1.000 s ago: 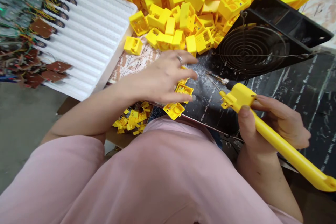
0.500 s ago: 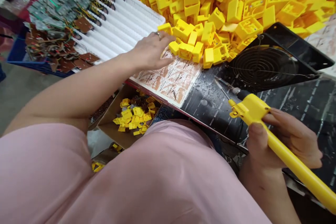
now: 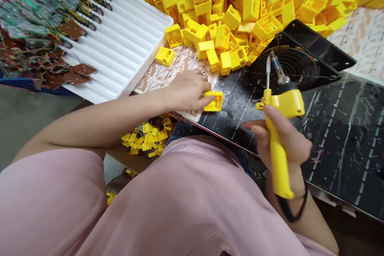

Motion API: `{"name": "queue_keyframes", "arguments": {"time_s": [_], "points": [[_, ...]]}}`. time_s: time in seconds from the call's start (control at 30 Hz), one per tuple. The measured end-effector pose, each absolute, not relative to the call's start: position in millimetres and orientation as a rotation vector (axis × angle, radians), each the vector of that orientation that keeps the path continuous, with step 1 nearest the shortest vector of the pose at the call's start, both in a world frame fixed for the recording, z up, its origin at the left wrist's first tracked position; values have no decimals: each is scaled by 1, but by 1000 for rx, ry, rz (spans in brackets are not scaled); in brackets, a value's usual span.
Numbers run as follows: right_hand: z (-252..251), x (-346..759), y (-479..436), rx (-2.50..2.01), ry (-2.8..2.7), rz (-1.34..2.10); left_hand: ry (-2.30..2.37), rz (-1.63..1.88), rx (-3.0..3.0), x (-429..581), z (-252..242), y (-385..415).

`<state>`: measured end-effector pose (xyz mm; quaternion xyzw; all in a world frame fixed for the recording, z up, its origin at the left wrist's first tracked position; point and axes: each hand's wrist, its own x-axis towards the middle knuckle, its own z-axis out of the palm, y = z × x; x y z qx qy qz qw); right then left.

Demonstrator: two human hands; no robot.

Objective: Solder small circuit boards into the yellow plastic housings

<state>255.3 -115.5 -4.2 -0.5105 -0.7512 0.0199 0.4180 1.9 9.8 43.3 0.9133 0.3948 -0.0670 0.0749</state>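
Note:
My left hand (image 3: 189, 90), a ring on one finger, pinches a small yellow plastic housing (image 3: 213, 101) at the border of the patterned sheet and the black mat. The housing's hollow, ribbed side faces up. In my right hand (image 3: 283, 138) is a yellow soldering gun (image 3: 277, 136), gripped by its handle with a black cord at the bottom. Its metal tip and the thin feed tube beside it point away from me, over the black fan (image 3: 288, 64). Loose yellow housings (image 3: 165, 56) lie just beyond my left hand.
A large heap of yellow housings (image 3: 222, 4) covers the back. White ribbed foam (image 3: 120, 40) at left carries wired parts and brown circuit boards (image 3: 79, 69). The black mat (image 3: 336, 128) spans the right. Below the table edge sit more yellow pieces (image 3: 150, 138).
My left hand has come back from the heap toward me with a yellow housing. My right hand has turned the soldering gun more upright and moved it left, its tip now over the fan.

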Motion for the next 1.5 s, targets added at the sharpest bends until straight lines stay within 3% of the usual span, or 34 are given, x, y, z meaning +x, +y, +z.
{"name": "queue_keyframes", "arguments": {"time_s": [0.1,0.37,0.57,0.7,0.8,0.93,1.13,1.5], "points": [[-2,242,-103,-1149,-1993,-50,1102,-118,2765,-5,43,3],[-18,216,-87,-1094,-2256,110,1291,86,2623,-32,16,5],[-19,219,-89,-1291,-2161,-227,932,214,2191,-28,16,4],[-13,228,-93,-1361,-2253,-274,1071,357,2460,-31,2,7],[-9,236,-92,-1278,-2272,-112,998,475,2627,-36,1,4],[-9,241,-86,-1149,-2346,194,480,198,2745,-34,20,-10],[-10,238,-85,-1206,-2333,69,972,-197,2882,-22,36,-27],[-13,225,-83,-1447,-2249,-158,851,27,2840,-34,23,-47]]}}
